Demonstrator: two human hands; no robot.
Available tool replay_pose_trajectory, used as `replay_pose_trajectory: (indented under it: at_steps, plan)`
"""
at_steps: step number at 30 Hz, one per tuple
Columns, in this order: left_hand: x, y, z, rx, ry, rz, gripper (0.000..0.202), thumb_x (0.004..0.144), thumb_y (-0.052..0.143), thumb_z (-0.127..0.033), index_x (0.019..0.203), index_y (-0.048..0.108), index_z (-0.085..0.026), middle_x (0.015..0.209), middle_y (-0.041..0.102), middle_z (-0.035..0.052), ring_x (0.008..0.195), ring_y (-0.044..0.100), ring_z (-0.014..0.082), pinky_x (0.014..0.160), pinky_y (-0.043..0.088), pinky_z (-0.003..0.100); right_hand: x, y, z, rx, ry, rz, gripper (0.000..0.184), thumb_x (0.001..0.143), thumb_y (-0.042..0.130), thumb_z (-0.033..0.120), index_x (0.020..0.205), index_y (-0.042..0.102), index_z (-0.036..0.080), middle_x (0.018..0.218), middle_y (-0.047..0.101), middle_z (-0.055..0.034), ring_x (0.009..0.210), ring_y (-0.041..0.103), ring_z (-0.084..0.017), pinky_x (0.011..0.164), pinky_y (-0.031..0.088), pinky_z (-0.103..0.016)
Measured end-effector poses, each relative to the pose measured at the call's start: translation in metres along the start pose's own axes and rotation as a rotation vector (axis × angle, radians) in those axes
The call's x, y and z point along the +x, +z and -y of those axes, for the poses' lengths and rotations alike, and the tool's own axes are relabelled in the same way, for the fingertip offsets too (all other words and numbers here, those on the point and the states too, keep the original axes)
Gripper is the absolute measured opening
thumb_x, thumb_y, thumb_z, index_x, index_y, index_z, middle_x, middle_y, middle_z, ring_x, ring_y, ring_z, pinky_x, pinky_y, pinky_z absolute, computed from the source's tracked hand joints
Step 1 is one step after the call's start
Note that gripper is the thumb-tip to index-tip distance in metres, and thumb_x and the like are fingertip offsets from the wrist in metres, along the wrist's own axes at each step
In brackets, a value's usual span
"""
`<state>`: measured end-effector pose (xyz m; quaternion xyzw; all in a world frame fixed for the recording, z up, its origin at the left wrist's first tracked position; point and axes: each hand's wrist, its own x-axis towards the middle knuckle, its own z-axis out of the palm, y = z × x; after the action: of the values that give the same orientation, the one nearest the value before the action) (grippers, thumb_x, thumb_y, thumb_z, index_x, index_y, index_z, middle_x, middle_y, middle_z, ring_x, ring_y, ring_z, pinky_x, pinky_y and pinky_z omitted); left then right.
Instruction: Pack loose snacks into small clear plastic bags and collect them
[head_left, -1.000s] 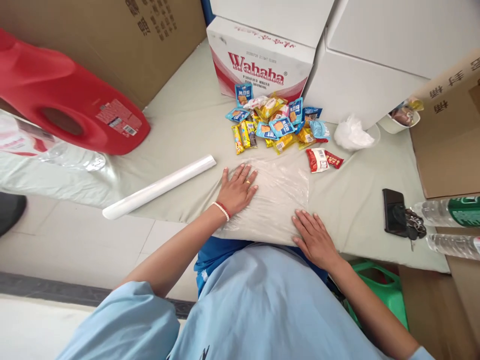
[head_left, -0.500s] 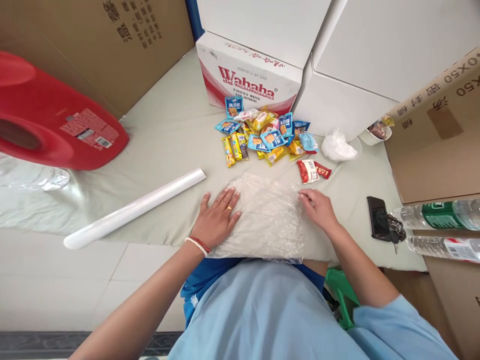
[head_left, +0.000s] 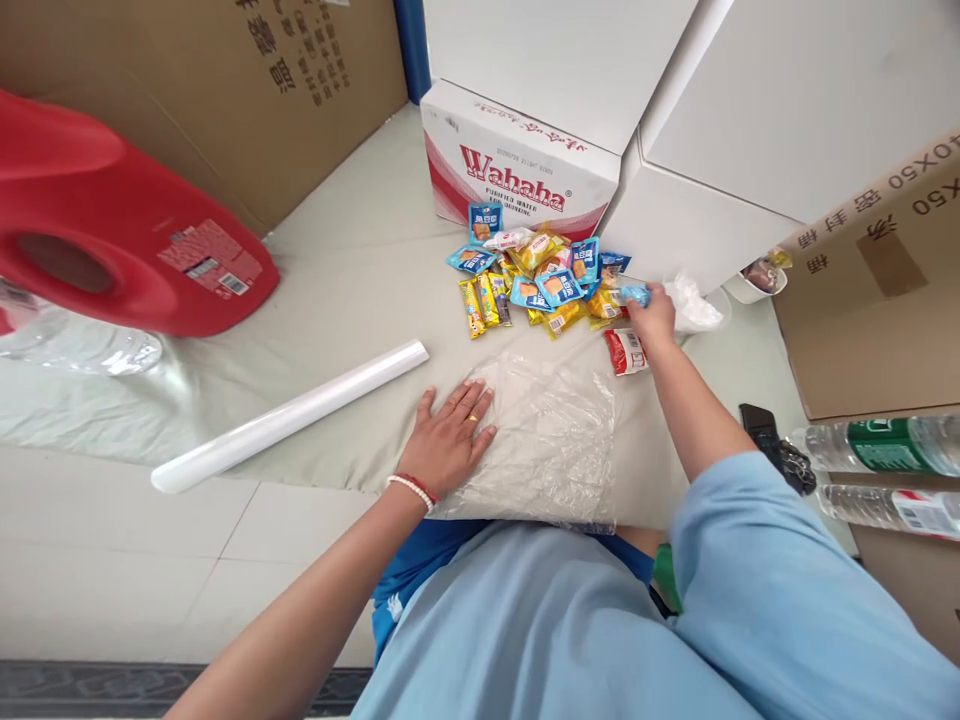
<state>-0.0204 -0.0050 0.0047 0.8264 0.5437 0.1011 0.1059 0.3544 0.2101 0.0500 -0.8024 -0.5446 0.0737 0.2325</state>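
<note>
Two grips, two states. Your left grip (head_left: pixel 450 435) lies palm-down with fingers spread wide on the left side of the clear plastic (head_left: pixel 551 435), pinching nothing; probably it anchors the film, which is thin and wrinkled and could slip on the cloth-covered bench (head_left: pixel 360 260). Your right grip (head_left: pixel 655 315) is narrowed on the light-blue packet (head_left: pixel 636 294) at the right edge of the snack pile (head_left: pixel 559 287); whether it is lifted, cannot tell. The pile sits just beyond the plastic, before the printed carton (head_left: pixel 517 165), presumably for a short reach. The white tube (head_left: pixel 292 416) lies left of the plastic, apart, perhaps kept aside.
</note>
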Motion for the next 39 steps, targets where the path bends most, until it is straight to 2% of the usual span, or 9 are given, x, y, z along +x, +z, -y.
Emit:
replay_pose_trajectory:
  at_steps: [3, 8, 13, 16, 19, 25, 29, 34, 39]
  plan:
    - [0.0, 0.001, 0.001, -0.01, 0.007, -0.005, 0.058, 0.108, 0.032, -0.045, 0.163, 0.039, -0.027, 0.17, 0.036, 0.0095, 0.157, 0.035, 0.0297, 0.13, 0.009, 0.064, -0.056, -0.025, -0.001, 0.105, -0.233, -0.147, 0.057, 0.093, 0.057, 0.045, 0.143, 0.054, 0.018, 0.139, 0.06, -0.0183, 0.131, 0.054, -0.034, 0.114, 0.042, -0.055]
    - [0.0, 0.003, 0.002, -0.02, 0.011, -0.012, 0.058, 0.108, 0.033, -0.044, 0.163, 0.037, -0.025, 0.17, 0.035, 0.0108, 0.157, 0.035, 0.0301, 0.129, 0.009, 0.066, -0.192, -0.044, 0.014, 0.253, -0.805, 0.29, 0.05, 0.097, 0.062, 0.043, 0.144, 0.056, 0.026, 0.135, 0.063, -0.0148, 0.127, 0.059, -0.031, 0.108, 0.05, -0.052]
    - [0.0, 0.003, 0.001, -0.018, 0.011, -0.035, 0.058, 0.107, 0.035, -0.043, 0.163, 0.038, -0.027, 0.169, 0.036, 0.0108, 0.157, 0.036, 0.031, 0.129, 0.01, 0.065, -0.257, -0.02, 0.016, 0.087, -0.985, 0.563, 0.052, 0.1, 0.061, 0.041, 0.149, 0.056, 0.023, 0.148, 0.056, -0.0176, 0.141, 0.047, -0.035, 0.118, 0.038, -0.063]
    - [0.0, 0.003, 0.0, -0.016, 0.014, -0.041, 0.058, 0.107, 0.035, -0.044, 0.163, 0.039, -0.026, 0.169, 0.037, 0.0111, 0.157, 0.037, 0.0315, 0.129, 0.012, 0.066, -0.235, -0.02, 0.024, 0.027, -0.986, 0.572, 0.049, 0.1, 0.061, 0.051, 0.14, 0.065, 0.024, 0.16, 0.047, -0.0154, 0.153, 0.032, -0.038, 0.122, 0.031, -0.065]
    - [0.0, 0.005, 0.001, -0.01, 0.012, -0.036, 0.058, 0.108, 0.034, -0.045, 0.162, 0.041, -0.024, 0.169, 0.037, 0.0116, 0.156, 0.037, 0.0316, 0.128, 0.013, 0.067, -0.179, -0.018, 0.054, 0.052, -0.949, 0.405, 0.038, 0.104, 0.055, 0.044, 0.127, 0.072, 0.019, 0.153, 0.052, -0.0156, 0.145, 0.041, -0.033, 0.121, 0.036, -0.053]
    - [0.0, 0.005, 0.002, 0.017, 0.01, -0.016, 0.058, 0.108, 0.032, -0.046, 0.161, 0.041, -0.023, 0.169, 0.037, 0.0109, 0.156, 0.037, 0.0298, 0.128, 0.013, 0.067, -0.08, 0.037, 0.123, -0.2, -0.737, 0.286, 0.037, 0.098, 0.055, 0.022, 0.131, 0.07, 0.016, 0.145, 0.057, -0.0176, 0.133, 0.046, -0.038, 0.108, 0.044, -0.054]
    - [0.0, 0.004, 0.001, -0.006, 0.004, -0.019, 0.059, 0.108, 0.032, -0.047, 0.162, 0.04, -0.025, 0.169, 0.036, 0.0113, 0.157, 0.036, 0.0302, 0.128, 0.012, 0.066, -0.066, 0.044, 0.131, -0.214, -0.733, 0.181, 0.037, 0.104, 0.042, 0.023, 0.118, 0.075, 0.016, 0.129, 0.064, -0.0176, 0.129, 0.047, -0.038, 0.106, 0.043, -0.055]
    - [0.0, 0.004, 0.001, -0.022, 0.007, -0.012, 0.059, 0.108, 0.032, -0.047, 0.162, 0.039, -0.026, 0.17, 0.036, 0.0108, 0.158, 0.035, 0.0299, 0.129, 0.01, 0.065, -0.066, 0.038, 0.123, -0.187, -0.9, 0.224, 0.042, 0.102, 0.047, 0.029, 0.138, 0.064, 0.015, 0.135, 0.062, -0.0174, 0.135, 0.043, -0.036, 0.111, 0.04, -0.053]
    - [-0.001, 0.001, 0.001, 0.015, 0.008, 0.003, 0.059, 0.108, 0.031, -0.047, 0.162, 0.039, -0.023, 0.17, 0.036, 0.0115, 0.158, 0.034, 0.0288, 0.129, 0.01, 0.064, -0.058, 0.065, 0.132, -0.234, -0.742, 0.277, 0.043, 0.103, 0.046, 0.032, 0.138, 0.066, 0.016, 0.138, 0.061, -0.0189, 0.131, 0.046, -0.039, 0.107, 0.04, -0.06]
